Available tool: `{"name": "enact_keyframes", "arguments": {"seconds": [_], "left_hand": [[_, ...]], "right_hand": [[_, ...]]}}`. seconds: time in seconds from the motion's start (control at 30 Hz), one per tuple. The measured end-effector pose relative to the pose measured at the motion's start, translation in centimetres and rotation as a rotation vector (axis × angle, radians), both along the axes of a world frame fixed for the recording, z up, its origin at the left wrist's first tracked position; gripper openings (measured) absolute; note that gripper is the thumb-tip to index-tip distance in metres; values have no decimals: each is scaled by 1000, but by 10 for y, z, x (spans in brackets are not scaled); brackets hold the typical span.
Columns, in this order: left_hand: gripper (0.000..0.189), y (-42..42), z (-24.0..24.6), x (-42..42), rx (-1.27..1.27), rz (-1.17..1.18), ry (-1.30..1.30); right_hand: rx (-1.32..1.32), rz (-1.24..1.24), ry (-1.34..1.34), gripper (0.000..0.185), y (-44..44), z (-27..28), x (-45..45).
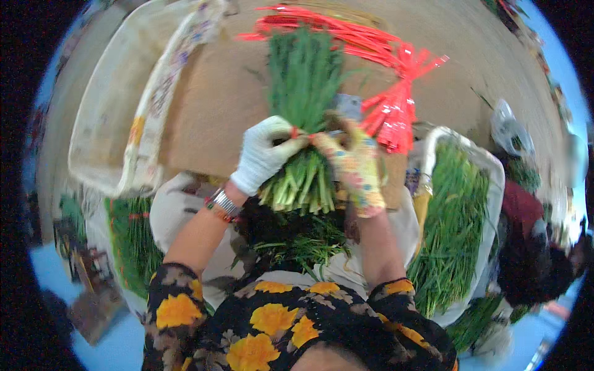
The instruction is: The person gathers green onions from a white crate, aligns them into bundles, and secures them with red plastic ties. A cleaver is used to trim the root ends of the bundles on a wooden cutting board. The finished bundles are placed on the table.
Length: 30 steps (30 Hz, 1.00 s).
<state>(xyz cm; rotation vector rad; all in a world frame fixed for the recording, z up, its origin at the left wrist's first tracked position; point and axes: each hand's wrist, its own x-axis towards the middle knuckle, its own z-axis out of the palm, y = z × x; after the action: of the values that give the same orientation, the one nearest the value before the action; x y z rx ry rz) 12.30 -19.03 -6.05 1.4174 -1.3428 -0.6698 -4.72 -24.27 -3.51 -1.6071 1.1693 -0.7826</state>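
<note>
A thick bunch of green chives lies on a brown board in front of me, leaves pointing away and pale cut stems towards my body. Around its middle runs a narrow red tie. My left hand, in a white knit glove, pinches one part of the tie between thumb and finger. In a yellow glove with coloured spots, my right hand pinches the tie close beside it. The two thumbs nearly meet over the stems; whether the tie is knotted cannot be seen.
Shiny red tie strips lie beyond and right of the bunch. A white crate stands at left, with banded bunches nearer me. Loose greens fill a lined crate at right. Trimmings lie below my hands. A person is at far right.
</note>
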Motion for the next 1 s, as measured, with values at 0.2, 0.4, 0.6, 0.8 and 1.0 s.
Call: {"name": "enact_keyframes", "arguments": {"seconds": [0.2, 0.4, 0.6, 0.8, 1.0], "left_hand": [[5, 1, -4, 4, 49, -32, 34], [5, 1, -4, 3, 119, -59, 125], [7, 6, 7, -1, -161, 44, -522], [6, 5, 4, -4, -285, 72, -507], [8, 10, -6, -3, -31, 113, -142]], "right_hand": [[-89, 178, -99, 34, -3, -22, 9], [-305, 198, -35, 24, -4, -22, 1], [-525, 23, 239, 15, 9, -17, 13], [-264, -118, 55, 17, 13, -18, 14], [-171, -95, 68, 27, 13, -27, 14]]}}
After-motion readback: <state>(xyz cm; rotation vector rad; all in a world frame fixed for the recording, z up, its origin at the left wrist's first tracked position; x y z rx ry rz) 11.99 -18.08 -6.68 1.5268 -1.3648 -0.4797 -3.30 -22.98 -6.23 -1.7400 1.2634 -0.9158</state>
